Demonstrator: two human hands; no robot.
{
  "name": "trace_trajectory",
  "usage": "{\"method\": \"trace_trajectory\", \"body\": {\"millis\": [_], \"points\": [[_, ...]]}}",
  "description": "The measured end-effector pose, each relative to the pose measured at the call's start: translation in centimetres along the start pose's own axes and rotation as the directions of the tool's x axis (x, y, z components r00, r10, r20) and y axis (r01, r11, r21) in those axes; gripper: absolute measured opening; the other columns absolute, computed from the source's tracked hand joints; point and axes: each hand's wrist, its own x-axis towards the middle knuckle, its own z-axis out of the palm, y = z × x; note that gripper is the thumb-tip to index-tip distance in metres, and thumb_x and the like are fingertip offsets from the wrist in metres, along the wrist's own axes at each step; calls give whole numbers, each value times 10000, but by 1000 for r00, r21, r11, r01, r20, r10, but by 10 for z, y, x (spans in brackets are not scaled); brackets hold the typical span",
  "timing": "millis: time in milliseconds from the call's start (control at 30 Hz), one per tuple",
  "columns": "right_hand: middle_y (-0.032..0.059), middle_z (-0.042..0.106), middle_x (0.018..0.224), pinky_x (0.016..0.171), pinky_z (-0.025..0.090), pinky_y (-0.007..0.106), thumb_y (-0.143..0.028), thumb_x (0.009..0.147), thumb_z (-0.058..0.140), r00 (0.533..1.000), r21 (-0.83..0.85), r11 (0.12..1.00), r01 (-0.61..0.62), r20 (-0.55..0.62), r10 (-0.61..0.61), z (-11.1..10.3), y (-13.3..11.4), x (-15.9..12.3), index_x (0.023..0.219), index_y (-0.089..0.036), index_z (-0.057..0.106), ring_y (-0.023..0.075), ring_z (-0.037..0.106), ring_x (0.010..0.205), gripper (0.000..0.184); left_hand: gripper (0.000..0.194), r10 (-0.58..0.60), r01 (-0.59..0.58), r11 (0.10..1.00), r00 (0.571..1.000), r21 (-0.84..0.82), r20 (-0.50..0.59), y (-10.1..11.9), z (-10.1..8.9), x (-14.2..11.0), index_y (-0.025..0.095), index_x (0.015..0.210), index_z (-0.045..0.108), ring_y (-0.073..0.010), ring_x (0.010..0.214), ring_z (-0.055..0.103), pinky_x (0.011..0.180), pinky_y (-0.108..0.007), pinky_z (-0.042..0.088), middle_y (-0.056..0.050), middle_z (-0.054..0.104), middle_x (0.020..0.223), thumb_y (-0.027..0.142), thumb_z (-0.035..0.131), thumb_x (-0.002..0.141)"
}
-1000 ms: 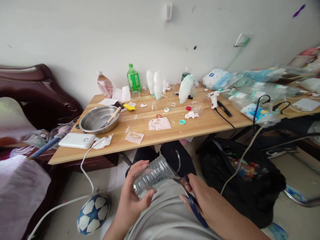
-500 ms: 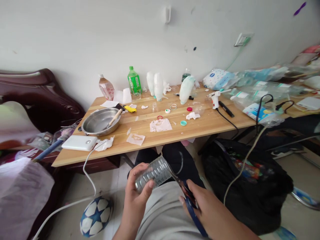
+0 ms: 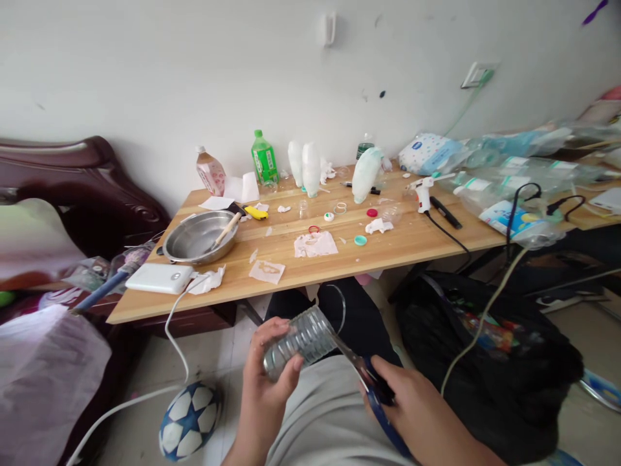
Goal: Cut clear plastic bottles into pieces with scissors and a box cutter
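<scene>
A long wooden table [image 3: 422, 236] with pale brown grain spanned the view, and a large black fabric bag [image 3: 485, 395] lay beneath the right part of its front edge. A round stainless-steel basin [image 3: 187, 241] stood near the table's left edge; a blue-and-white star-patterned ball [image 3: 190, 421] lay below the front left corner. Short of the front edge, the right hand [image 3: 407, 396] was curled around the grips of metal scissors with dark blue handles [image 3: 358, 364], the blades meeting the rim of a clear, ribbed plastic bottle section [image 3: 310, 331]; how far they were parted could not be told. The left hand [image 3: 272, 374] had fingers and thumb wrapped around this section, which was tilted. A thin, clear plastic strip [image 3: 345, 310] curved beside its rim. A flat, round turquoise cap [image 3: 359, 240] lay near the table's front edge.
</scene>
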Motion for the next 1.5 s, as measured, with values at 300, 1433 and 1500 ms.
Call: {"method": "trace_trajectory", "body": {"millis": [300, 1433, 1500], "points": [[61, 747, 819, 689, 467, 292, -399, 913, 488, 997, 32, 997, 68, -30, -67, 7, 6, 1, 826, -249, 555, 238, 707, 759, 186, 325, 170, -173, 983, 983, 54, 63, 0, -7, 6, 262, 1161, 633, -267, 1161, 625, 948, -404, 527, -100, 654, 1168, 290, 733, 853], [79, 733, 885, 776, 505, 296, -478, 968, 480, 990, 121, 984, 130, 33, -135, 0, 6, -2, 978, -218, 634, 237, 691, 824, 303, 353, 510, -531, 813, 847, 240, 148, -3, -8, 2, 186, 1126, 556, -241, 1134, 588, 925, -403, 534, -139, 498, 1279, 186, 747, 829], [70, 733, 864, 761, 505, 293, -488, 970, 478, 989, 136, 981, 135, 47, -143, -1, 5, -2, 967, -222, 638, 235, 690, 806, 310, 351, 510, -533, 812, 846, 240, 153, -3, -8, 2, 188, 1123, 552, -240, 1134, 585, 920, -402, 537, -140, 497, 1278, 178, 743, 829]]}}
